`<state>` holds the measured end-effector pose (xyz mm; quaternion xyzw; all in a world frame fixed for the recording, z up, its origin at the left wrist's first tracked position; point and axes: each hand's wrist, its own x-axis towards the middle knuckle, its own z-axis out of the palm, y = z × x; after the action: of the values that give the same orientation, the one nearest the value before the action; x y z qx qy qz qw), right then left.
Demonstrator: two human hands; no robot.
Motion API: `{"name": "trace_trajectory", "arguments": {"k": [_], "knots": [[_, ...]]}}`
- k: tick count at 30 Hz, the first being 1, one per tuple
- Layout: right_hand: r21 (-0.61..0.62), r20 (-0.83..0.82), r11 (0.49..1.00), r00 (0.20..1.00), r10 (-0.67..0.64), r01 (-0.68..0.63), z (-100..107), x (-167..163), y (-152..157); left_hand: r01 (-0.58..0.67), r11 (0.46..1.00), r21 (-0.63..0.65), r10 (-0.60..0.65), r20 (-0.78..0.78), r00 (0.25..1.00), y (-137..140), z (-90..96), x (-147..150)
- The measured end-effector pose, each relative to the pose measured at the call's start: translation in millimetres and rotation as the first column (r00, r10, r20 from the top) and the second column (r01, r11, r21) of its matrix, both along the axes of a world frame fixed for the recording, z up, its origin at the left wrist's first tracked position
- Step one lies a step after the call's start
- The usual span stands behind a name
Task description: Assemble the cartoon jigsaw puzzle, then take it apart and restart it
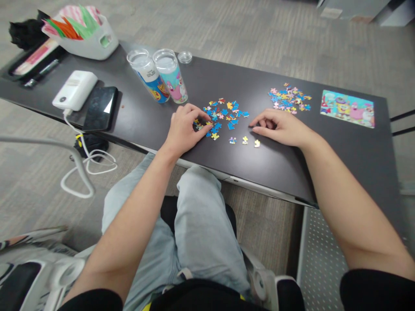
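Note:
My left hand (189, 128) rests at the left edge of a loose heap of jigsaw puzzle pieces (223, 113), its thumb and fingers apart around some of them. To the right of that heap, my right hand (275, 125) hovers low or lies on the table with its fingers loosely curled; I see no piece in it. Several single pieces, among them a yellow one (257, 143), lie in a row nearer to me. Beyond my right hand is a second heap of puzzle pieces (290, 98). A colourful cartoon picture card (347, 109) lies at the right.
Two clear-topped printed cylinders (171, 80) stand behind my left hand, with a round clear lid (185, 57) nearby. Further left are a black phone (101, 108), a white power bank (75, 90) with a cable, and a white basket (94, 43). The dark table (285, 166) is narrow.

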<state>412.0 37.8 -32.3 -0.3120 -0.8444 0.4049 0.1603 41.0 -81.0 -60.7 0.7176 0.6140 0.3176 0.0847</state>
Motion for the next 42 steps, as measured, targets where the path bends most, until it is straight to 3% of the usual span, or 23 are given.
{"name": "trace_trajectory", "arguments": {"k": [5, 11, 16, 21, 24, 28, 32, 37, 42], "knots": [[0.0, -0.002, 1.0, 1.0, 0.011, -0.011, -3.3, 1.6, 4.3, -0.022, 0.999, -0.041, 0.025, 0.057, 0.998, -7.4, 9.9, 3.0], [0.045, 0.014, 0.997, 0.998, 0.066, -0.067, -1.9, 8.0, 12.1, 0.218, 0.973, 0.082, -0.233, 0.341, 0.911, -7.4, 18.6, 38.3], [0.044, 0.022, 0.994, 0.995, 0.097, -0.098, 0.3, 11.1, 14.9, 0.305, 0.95, -0.065, -0.254, 0.409, 0.877, -6.3, 23.8, 79.7], [0.038, 0.034, 0.991, 0.992, 0.124, -0.125, 3.0, 11.9, 18.0, 0.481, 0.859, -0.173, -0.39, 0.388, 0.835, 8.4, 30.9, 100.3], [0.028, 0.037, 0.99, 0.989, 0.14, -0.141, 6.3, 12.8, 19.4, 0.549, 0.802, -0.235, -0.489, 0.269, 0.83, 19.7, 39.6, 108.8], [0.019, 0.031, 0.988, 0.988, 0.151, -0.152, 8.2, 13.7, 19.9, 0.501, 0.832, -0.238, -0.491, 0.106, 0.865, 23.3, 43.7, 113.0], [0.02, 0.023, 0.987, 0.987, 0.158, -0.158, 6.7, 13.6, 19.9, 0.414, 0.897, -0.155, -0.411, 0.05, 0.91, 11.8, 30.4, 106.5], [0.034, 0.031, 0.987, 0.987, 0.158, -0.159, 9.7, 14.6, 17.8, 0.33, 0.937, -0.114, -0.327, 0.045, 0.944, 0.2, 9.1, 102.5], [-0.004, 0.089, 0.982, 0.978, 0.189, -0.189, 18.3, 17.2, 11.2, 0.268, 0.963, -0.039, -0.265, 0.079, 0.961, -2.5, 4.3, 103.7]]}}
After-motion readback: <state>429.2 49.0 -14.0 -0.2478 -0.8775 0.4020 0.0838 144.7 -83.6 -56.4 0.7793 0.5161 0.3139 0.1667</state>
